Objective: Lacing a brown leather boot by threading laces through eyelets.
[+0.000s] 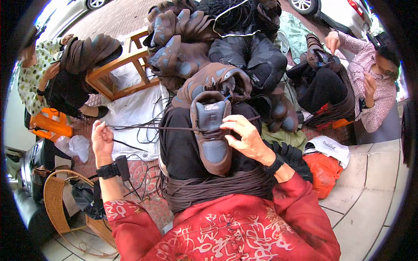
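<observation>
On my lap a brown and grey-blue shoe lies toe toward me, its tongue upright. Dark laces cross its lower eyelets. One shoelace runs taut to the left, into my closed left hand, which is raised and pinches it. A loose end hangs below that hand. My right hand grips the right eyelet edge of the shoe with bent fingers; a short lace piece shows beyond its knuckles. A thick bundle of dark laces lies across my lap.
Stacked shoes pile up just ahead, beside a wooden stool. One person sits at left with shoes; another person works at right. An orange bag lies right, a wicker chair left.
</observation>
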Tool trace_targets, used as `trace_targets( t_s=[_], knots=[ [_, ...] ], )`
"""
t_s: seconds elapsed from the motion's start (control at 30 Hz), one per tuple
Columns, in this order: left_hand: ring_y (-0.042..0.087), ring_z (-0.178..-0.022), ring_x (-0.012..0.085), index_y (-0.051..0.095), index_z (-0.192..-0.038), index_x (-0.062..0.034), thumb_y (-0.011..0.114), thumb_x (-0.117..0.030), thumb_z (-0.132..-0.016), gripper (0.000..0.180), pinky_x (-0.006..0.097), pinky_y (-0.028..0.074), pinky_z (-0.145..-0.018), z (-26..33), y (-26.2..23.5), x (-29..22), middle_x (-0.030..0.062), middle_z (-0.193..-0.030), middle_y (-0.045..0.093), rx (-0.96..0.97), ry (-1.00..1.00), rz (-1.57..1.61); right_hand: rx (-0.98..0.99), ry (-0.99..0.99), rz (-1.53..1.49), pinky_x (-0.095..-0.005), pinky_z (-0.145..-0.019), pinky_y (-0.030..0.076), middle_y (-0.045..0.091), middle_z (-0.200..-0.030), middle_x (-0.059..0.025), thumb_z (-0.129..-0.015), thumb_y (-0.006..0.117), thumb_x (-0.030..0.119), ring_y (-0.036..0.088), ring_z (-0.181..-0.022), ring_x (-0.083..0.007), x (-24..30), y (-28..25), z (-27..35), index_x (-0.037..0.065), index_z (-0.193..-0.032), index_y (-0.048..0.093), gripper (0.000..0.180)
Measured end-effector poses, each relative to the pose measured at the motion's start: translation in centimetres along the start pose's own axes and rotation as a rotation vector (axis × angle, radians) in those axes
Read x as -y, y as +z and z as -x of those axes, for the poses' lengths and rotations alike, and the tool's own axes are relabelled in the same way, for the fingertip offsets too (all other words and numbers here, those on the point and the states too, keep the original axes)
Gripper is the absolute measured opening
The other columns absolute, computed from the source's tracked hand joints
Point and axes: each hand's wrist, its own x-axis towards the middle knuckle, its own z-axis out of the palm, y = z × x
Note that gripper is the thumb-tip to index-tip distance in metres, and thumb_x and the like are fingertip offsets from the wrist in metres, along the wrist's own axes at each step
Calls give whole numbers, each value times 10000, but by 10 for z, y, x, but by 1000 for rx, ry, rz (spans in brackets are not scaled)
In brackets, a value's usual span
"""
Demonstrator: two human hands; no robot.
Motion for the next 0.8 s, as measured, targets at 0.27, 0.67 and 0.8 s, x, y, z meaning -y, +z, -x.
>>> trace_targets(
  t_s=[0.27,0.67,0.8],
  knots=[
    [560,-943,284,471,-1128,-26,646,-153,-787,403,380,441,-820,14,10,68,143,-961,588,283,472,-1505,10,-65,241,-357,-721,439,493,-834,-89,-704,635,63,504,-791,-260,-2,3,-10,41,-875,586,179],
    [415,-1089,359,427,-1122,-26,787,-203,-601,657,403,359,-921,86,169,131,185,-1125,439,527,742,-1313,66,123,134,-364,-629,445,530,-761,-154,-794,582,94,547,-688,-314,-18,3,2,3,-824,536,106],
    [516,-899,287,443,-1105,-12,775,-199,-633,606,355,433,-786,78,148,119,160,-991,498,770,605,-1164,349,172,5,-332,-632,458,577,-732,-148,-800,588,115,586,-693,-281,-14,-28,-13,-6,-828,559,127]
  ],
)
